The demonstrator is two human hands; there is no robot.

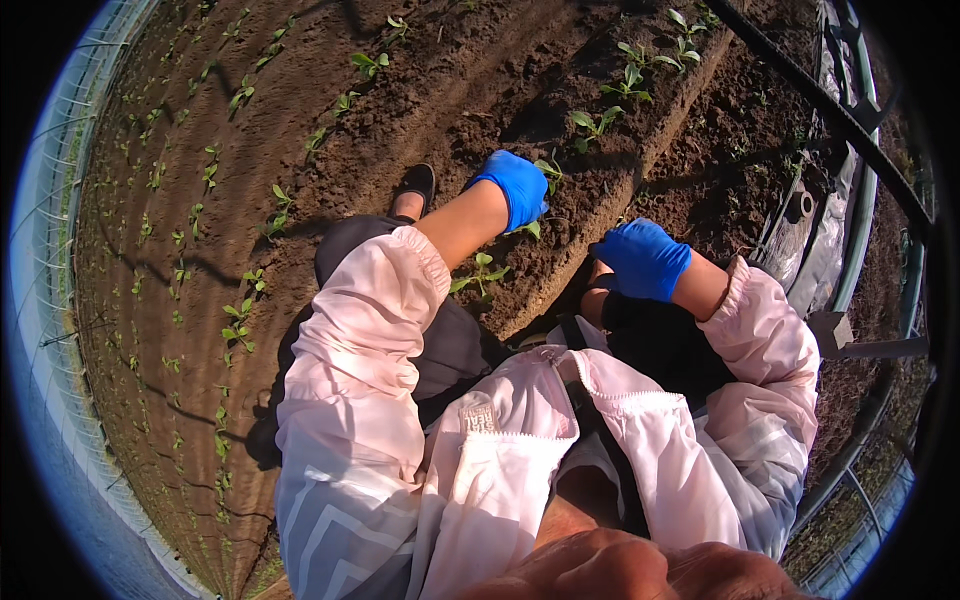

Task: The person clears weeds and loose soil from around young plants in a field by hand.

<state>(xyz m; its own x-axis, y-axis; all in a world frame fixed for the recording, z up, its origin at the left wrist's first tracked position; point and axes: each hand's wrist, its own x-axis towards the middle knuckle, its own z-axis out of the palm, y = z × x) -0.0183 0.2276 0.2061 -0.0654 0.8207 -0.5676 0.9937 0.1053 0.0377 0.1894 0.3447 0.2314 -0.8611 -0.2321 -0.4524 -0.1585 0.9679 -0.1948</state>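
My left hand (510,187), in a blue glove, is low over the soil between small leafy seedlings. One seedling (551,172) shows just past its knuckles and another (532,228) by the wrist side. Its fingertips are hidden under the hand, so whether they pinch anything cannot be seen. Nearer to me a third seedling (480,276) stands upright in the bed. My right hand (645,259), gloved in blue too, hovers by my right foot with its fingers curled down. What lies inside those fingers is not visible.
A straight soil-covered edge (622,184) runs diagonally between my hands. Rows of seedlings (236,326) fill the furrowed soil to the left. At right are silver plastic sheeting (832,225), a pale pipe (861,217) and a dark slanting bar (825,112). My shoe (416,187) rests among the plants.
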